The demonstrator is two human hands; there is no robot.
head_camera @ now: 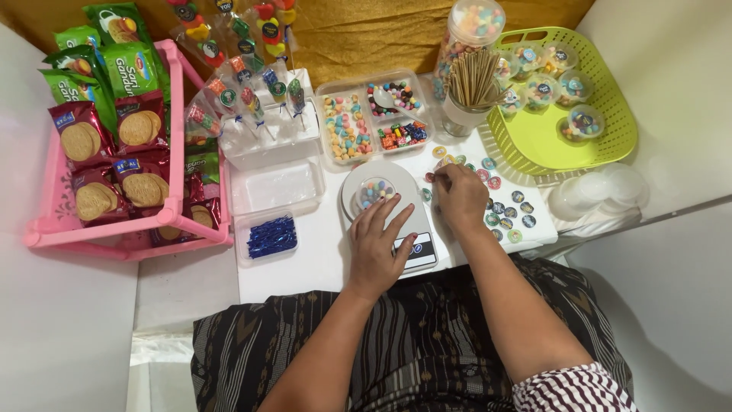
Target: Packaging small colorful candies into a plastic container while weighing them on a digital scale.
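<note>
Clear cup (376, 191) of coloured candies sits on scale (358, 200) by left hand (377, 248).

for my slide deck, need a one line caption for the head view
Left hand rests on scale by candy cup; right hand picks stickers.

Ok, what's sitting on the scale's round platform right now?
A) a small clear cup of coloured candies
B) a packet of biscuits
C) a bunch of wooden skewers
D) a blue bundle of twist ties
A: on the scale stands a small clear cup of coloured candies, with the left hand resting just below it, fingers reaching toward the cup.
</note>
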